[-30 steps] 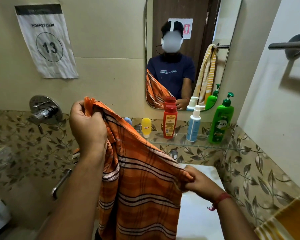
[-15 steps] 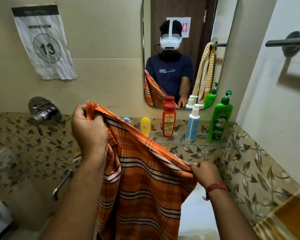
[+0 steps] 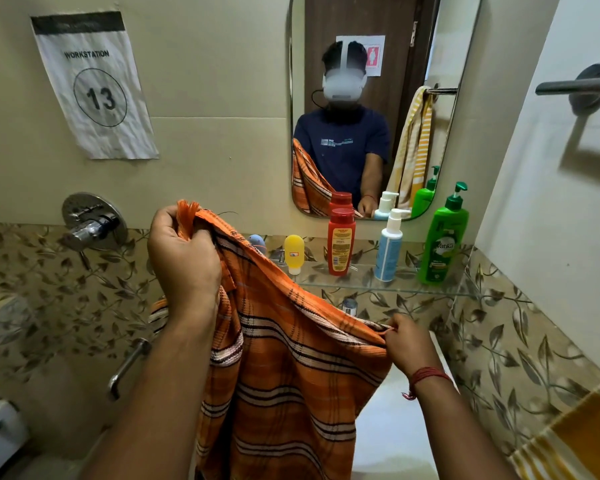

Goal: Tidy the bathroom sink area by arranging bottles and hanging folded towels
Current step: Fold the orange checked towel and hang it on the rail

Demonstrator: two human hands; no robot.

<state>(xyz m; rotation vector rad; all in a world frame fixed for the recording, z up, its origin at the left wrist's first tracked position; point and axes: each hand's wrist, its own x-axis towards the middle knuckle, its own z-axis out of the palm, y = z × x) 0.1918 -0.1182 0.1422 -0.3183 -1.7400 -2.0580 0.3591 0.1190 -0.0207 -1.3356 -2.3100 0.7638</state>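
Both hands, left hand high and right hand low, grip an orange towel before the glass shelf, where four bottles stand along its back edge.

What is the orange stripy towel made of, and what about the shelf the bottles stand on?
The orange towel looks like thin woven cotton: it hangs in soft folds, with a frayed fringe at the corner that the left hand holds. The shelf looks like clear glass: the leafy tiles show through it, and its edge is greenish.

Head cam; fwd-down, close
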